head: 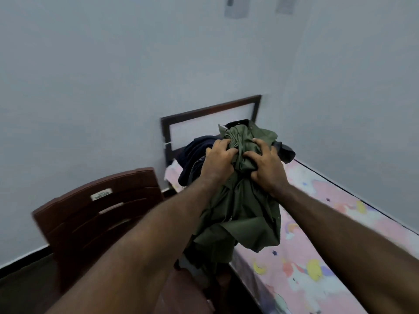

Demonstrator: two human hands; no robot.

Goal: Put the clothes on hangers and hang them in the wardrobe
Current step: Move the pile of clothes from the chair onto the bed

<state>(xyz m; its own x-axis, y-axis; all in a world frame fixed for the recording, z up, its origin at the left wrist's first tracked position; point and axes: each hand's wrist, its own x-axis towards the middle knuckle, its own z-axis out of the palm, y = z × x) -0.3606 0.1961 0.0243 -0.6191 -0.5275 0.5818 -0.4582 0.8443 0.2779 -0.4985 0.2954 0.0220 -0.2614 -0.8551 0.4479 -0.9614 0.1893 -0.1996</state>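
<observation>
An olive green shirt (pixel 242 207) hangs bunched in the air in front of me, above the edge of the bed. My left hand (pixel 218 163) grips its crumpled upper part from the left. My right hand (pixel 265 166) clutches the same bundle from the right, fingers dug into the cloth. More dark clothes (pixel 195 155), navy and grey, lie heaped behind the shirt near the head of the bed, partly hidden by my hands. No hanger or wardrobe shows in this view.
The bed (pixel 317 257), with a pink unicorn-print sheet, runs along the right wall, its dark headboard (pixel 210 114) against the far wall. A brown plastic chair (pixel 102 214) stands at the left, close to the bed. Pale walls enclose the corner.
</observation>
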